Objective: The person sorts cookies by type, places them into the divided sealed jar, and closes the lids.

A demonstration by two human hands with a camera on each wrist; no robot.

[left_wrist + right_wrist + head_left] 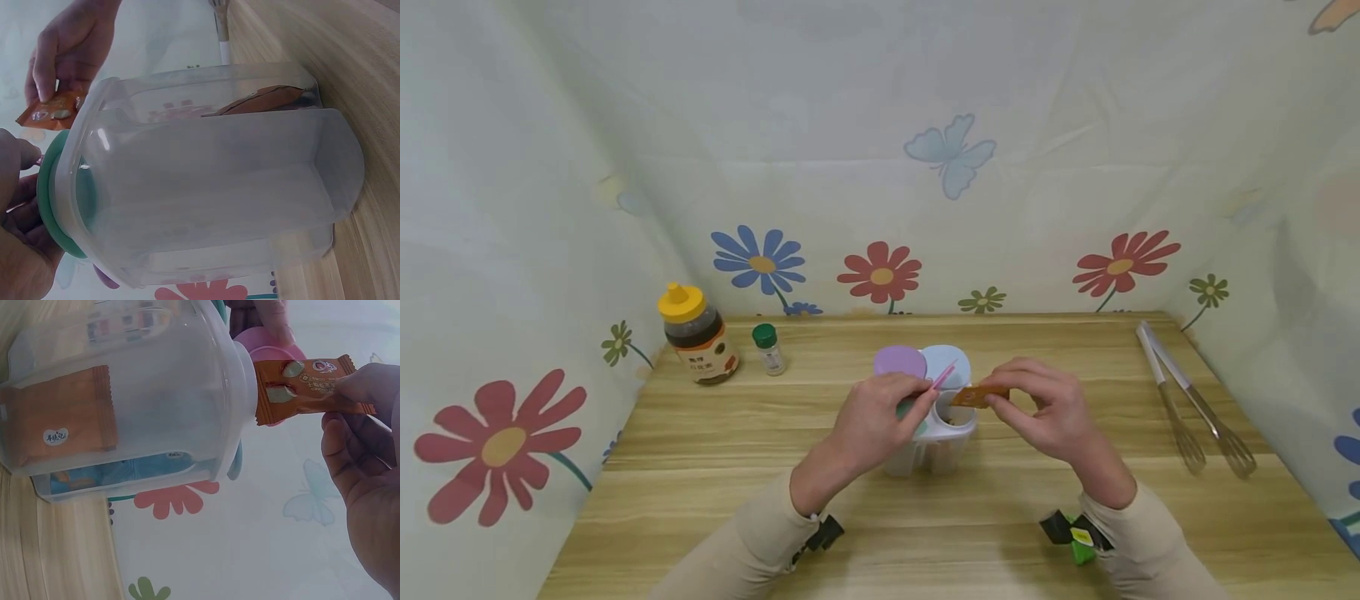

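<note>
Orange packet (979, 396) pinched in my right hand (1051, 410), entering container (936, 442); left hand (874, 417) pinching pink lid (943, 376) open; one packet already inside.

A yellow-capped honey bottle (698, 335) and a small green-capped jar (769, 348) are standing at the wooden table's (775, 517) back left, two whisks (1195, 400) lying right, floral cloth (880, 167) hanging behind.
</note>
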